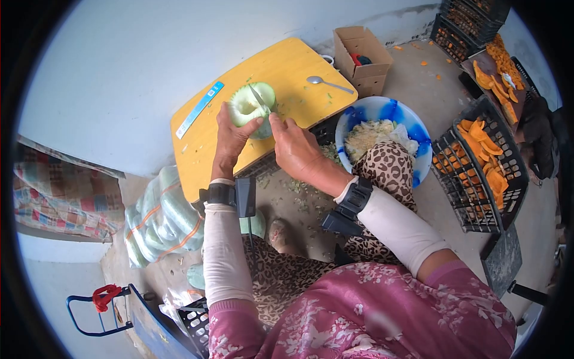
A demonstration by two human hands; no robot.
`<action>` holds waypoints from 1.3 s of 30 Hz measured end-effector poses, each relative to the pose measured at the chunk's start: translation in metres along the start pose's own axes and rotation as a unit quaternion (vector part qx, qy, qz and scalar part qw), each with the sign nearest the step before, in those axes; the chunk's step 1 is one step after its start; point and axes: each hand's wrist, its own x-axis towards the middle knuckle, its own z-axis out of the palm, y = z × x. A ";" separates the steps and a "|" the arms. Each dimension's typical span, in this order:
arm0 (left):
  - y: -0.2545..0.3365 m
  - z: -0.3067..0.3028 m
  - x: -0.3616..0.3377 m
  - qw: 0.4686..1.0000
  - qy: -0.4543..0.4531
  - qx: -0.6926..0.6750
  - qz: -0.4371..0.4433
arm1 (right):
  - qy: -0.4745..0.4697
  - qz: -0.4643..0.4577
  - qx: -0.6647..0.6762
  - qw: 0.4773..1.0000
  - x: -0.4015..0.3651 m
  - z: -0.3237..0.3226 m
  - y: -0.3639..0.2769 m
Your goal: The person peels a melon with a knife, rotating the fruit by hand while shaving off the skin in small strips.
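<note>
A cut pale green melon (pixel 268 93), with white flesh and a hollow middle, stands on the yellow table (pixel 281 58). My left hand (pixel 232 134) grips its near left side, thumb on the rim. In my right hand (pixel 299 146) is a knife (pixel 258 97), its handle mostly hidden by my fingers. The blade lies across the melon's cut face, at the edge of the hollow. Left of the melon lies a blue and white strip (pixel 200 110), and a spoon (pixel 329 84) rests near the table's far right corner.
A blue and white basin (pixel 423 128) of pale scraps stands right of the table, below a cardboard box (pixel 369 73). Black crates (pixel 457 200) with orange slices (pixel 481 143) are further right. A sack of green melons (pixel 164 218) sits at left, near a trolley (pixel 98 332).
</note>
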 end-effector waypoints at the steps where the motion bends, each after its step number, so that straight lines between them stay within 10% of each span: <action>1: -0.004 0.000 0.001 1.000 0.005 0.009 0.007 | 0.004 0.004 0.013 1.000 0.000 0.001 0.002; 22: -0.002 0.001 -0.002 1.000 0.014 0.022 -0.001 | 0.075 -0.074 0.131 0.986 -0.024 0.010 0.025; 34: 0.000 0.001 -0.002 1.000 -0.002 -0.002 0.028 | 0.088 0.070 0.259 0.959 -0.029 -0.011 0.024; 39: 0.007 -0.003 -0.006 1.000 -0.016 -0.025 -0.006 | 0.111 0.032 0.034 0.993 -0.033 -0.009 0.051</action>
